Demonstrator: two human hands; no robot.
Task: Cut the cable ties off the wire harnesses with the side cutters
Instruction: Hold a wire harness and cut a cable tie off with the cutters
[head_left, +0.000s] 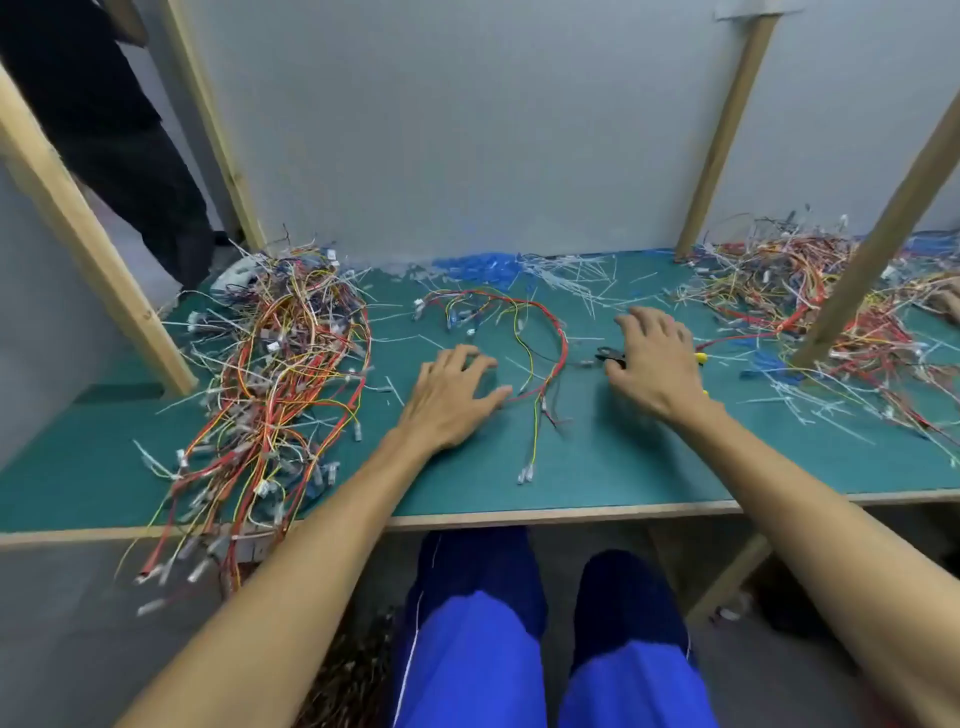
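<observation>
A single wire harness (540, 332) of red, yellow and black wires lies looped on the green table top (623, 467) in the middle. My left hand (449, 400) rests flat on the table just left of the loop, fingers spread, with the thumb tip at the red wire. My right hand (657, 364) lies over the side cutters (609, 356), its fingers extended. The dark cutter head pokes out by the thumb and bits of yellow handle show at the hand's right edge. The rest of the tool is hidden under the palm.
A big pile of harnesses (280, 374) covers the left of the table and hangs over its front edge. Another pile (810, 296) fills the right rear. Cut white ties (576, 275) and blue scraps litter the back. Wooden posts (878, 244) stand at both sides.
</observation>
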